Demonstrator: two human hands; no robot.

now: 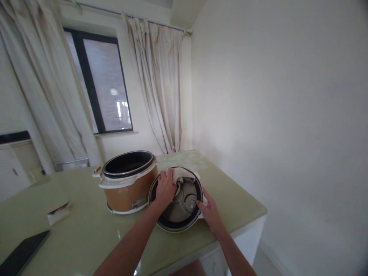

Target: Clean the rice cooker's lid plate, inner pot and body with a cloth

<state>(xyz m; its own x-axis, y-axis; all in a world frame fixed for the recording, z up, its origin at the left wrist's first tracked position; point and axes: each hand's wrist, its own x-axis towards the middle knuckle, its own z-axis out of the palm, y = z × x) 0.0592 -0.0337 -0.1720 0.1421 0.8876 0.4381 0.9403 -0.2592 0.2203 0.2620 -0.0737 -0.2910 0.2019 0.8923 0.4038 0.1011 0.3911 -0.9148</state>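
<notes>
A round pressure cooker lid (pixel 175 212) is tilted up on the table, its metal inner side and dark rim facing me. My left hand (pixel 166 188) is closed on a light beige cloth (pixel 184 174), pressed against the upper inside of the lid. On the lid's right edge, my right hand (pixel 209 209) grips the rim, with the thumb on the inner face. Just left of the lid stands the uncovered electric pressure cooker (pixel 126 191), orange-brown with white trim and a dark inner pot (pixel 129 163).
The greenish table (pixel 86 226) ends at a right corner near the white wall (pixel 281 115). A dark flat device (pixel 24 251) and a small whitish item (pixel 59 213) lie at the left. Behind are curtains (pixel 161 84) and a window (pixel 106 80).
</notes>
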